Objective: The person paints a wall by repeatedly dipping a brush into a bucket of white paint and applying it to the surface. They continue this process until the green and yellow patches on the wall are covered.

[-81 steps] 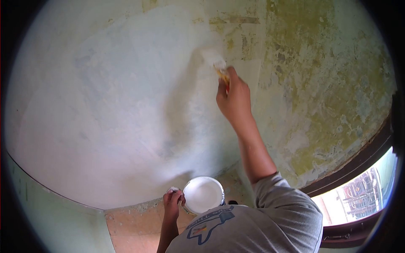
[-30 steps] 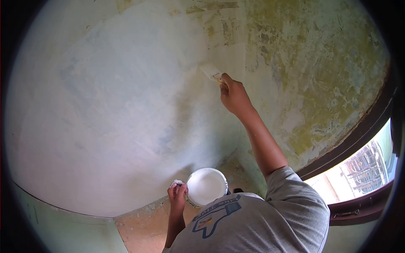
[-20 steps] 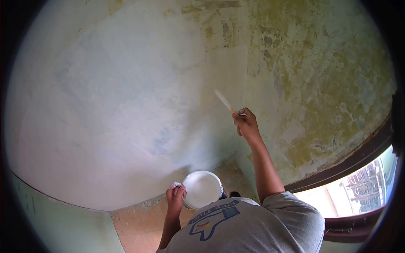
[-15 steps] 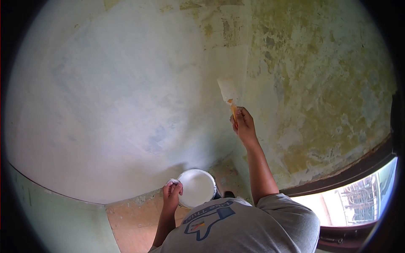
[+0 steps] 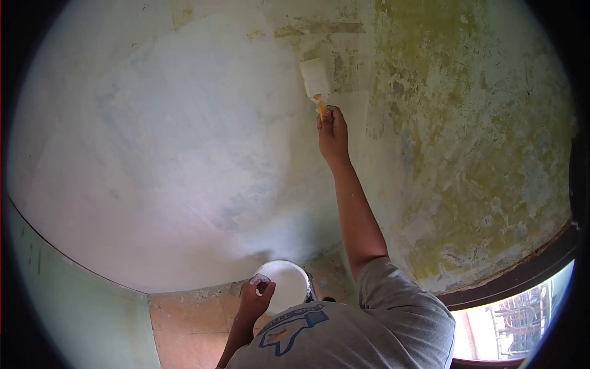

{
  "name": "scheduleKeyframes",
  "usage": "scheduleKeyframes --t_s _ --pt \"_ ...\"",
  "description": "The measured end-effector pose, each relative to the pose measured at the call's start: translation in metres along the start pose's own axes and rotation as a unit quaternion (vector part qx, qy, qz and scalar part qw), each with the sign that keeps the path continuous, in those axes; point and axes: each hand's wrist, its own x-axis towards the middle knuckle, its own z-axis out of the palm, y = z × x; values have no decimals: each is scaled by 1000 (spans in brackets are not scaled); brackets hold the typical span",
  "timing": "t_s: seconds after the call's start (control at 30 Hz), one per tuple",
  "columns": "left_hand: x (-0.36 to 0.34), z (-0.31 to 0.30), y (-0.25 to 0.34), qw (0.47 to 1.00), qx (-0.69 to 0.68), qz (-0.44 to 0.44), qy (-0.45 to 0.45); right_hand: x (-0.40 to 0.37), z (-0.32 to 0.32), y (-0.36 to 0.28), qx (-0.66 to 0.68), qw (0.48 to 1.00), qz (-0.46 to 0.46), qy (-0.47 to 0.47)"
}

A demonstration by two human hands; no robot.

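My right hand (image 5: pixel 333 135) is raised, its fingers wrapped around the orange-yellow handle of a wide, flat paintbrush (image 5: pixel 315 77). The brush head is coated white and points up, near the wall's upper part beside a brownish bare patch; whether it touches cannot be told. Lower down, my left hand (image 5: pixel 257 295) is closed beside the rim of a white bucket (image 5: pixel 294 265). White material shows on its curled fingers, and what they pinch is hard to make out. White paint-like liquid fills part of the bucket.
A whitish-coated wall (image 5: pixel 184 154) stands in front. It meets a stained, yellow-green wall (image 5: pixel 473 135) in a corner on the right. Below that is a dark-framed window (image 5: pixel 510 326). Orange floor tiles (image 5: pixel 190 317) and a pale green surface (image 5: pixel 80 307) lie lower left.
My right hand has moved up and slightly left with the paintbrush, the arm stretching further. My left hand has moved slightly right and down beside the bucket. The view has shifted a little.
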Motion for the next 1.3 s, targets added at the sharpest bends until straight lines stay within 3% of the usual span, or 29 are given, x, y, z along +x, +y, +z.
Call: scheduleKeyframes --t_s 0.1,0.43,0.63,0.7,0.8,1.07,1.17,1.23,1.3 --pt "0 2 4 1000 20 6 -9 -8 -5 6 -96 995 34 -16" --pt "3 7 -3 1000 8 3 -4 -63 -37 24 -119 990 78 -8" --pt "5 4 0 999 -28 3 -17 -59 -37 -2 -68 996 -5 52" --pt "4 2 0 999 -26 -3 -25 -46 -31 -5 -120 984 -124 50" --pt "5 -1 -5 998 -47 -14 -38 -27 -12 -16 -197 959 -195 65" --pt "2 -5 -14 992 -98 29 -72 8 27 -30 -243 946 -209 46" --pt "-1 -6 -9 992 -72 9 -100 13 27 -22 -295 935 -194 37" --pt "-1 -6 -10 986 -105 -53 -121 11 24 -16 -327 925 -190 30" --pt "1 -5 -13 985 -113 -46 -123 3 20 -16 -366 906 -209 37"
